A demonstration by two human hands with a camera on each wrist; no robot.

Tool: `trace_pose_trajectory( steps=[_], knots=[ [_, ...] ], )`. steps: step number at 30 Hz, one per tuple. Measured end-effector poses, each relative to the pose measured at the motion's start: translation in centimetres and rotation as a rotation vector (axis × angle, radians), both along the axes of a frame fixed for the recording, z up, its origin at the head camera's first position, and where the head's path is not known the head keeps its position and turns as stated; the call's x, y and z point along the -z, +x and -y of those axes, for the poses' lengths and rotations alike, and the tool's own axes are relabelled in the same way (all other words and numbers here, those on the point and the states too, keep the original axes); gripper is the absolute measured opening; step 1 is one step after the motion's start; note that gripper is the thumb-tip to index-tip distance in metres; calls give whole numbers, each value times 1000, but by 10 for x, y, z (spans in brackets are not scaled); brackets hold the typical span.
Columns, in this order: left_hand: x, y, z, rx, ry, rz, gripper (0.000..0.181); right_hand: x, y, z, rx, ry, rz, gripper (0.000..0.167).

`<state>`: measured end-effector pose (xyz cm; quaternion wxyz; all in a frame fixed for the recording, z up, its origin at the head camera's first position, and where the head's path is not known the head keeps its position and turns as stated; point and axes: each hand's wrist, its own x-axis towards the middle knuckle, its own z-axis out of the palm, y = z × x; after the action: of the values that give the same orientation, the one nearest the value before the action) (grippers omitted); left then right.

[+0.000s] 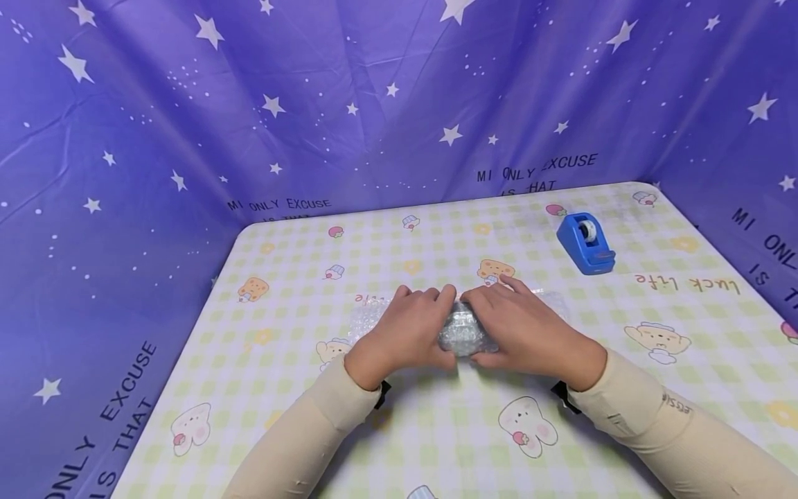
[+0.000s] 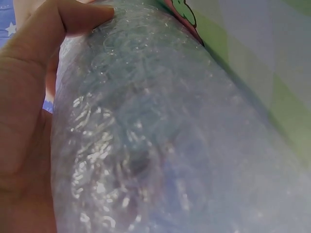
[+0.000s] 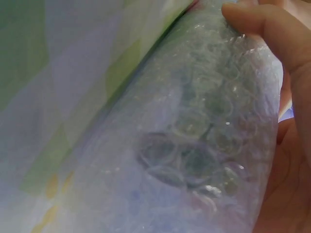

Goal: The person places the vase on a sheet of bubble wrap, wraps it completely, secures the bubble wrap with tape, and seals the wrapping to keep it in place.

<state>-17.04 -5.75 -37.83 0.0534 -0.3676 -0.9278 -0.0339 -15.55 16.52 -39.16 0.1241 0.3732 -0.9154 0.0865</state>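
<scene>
A rolled bundle of clear bubble wrap (image 1: 462,333) lies across the table, with its flatter ends showing past both hands. My left hand (image 1: 414,327) grips the bundle from the left, thumb on the near side and fingers over the far side. From the right, my right hand (image 1: 522,327) holds it the same way, close beside the left one. Both wrist views show the wrap (image 2: 141,116) at close range, curved under the thumb. Something greenish and dark shows dimly through the layers (image 3: 194,155); its kind is hidden.
A blue tape dispenser (image 1: 586,246) with a roll of tape stands at the back right of the table. Checked green-and-white cloth with cartoon prints covers the table (image 1: 249,374). Purple star-patterned curtains (image 1: 349,104) hang behind and at both sides.
</scene>
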Motion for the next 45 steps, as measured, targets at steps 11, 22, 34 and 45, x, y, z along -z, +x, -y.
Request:
trace_pose_trajectory(
  steps=[11, 22, 34, 45],
  knots=[
    [-2, 1, 2, -7, -27, -34, 63, 2, -4, -2, -43, -23, -12, 82],
    [-3, 4, 2, -14, -72, -72, 65, 2, -5, -4, -54, -34, 7, 80],
    [0, 9, -4, -62, -100, -184, 75, 4, -8, -5, -66, -51, 12, 79],
    [-2, 14, -9, -60, -141, -219, 88, 1, -9, -6, -63, -55, 77, 79]
  ],
)
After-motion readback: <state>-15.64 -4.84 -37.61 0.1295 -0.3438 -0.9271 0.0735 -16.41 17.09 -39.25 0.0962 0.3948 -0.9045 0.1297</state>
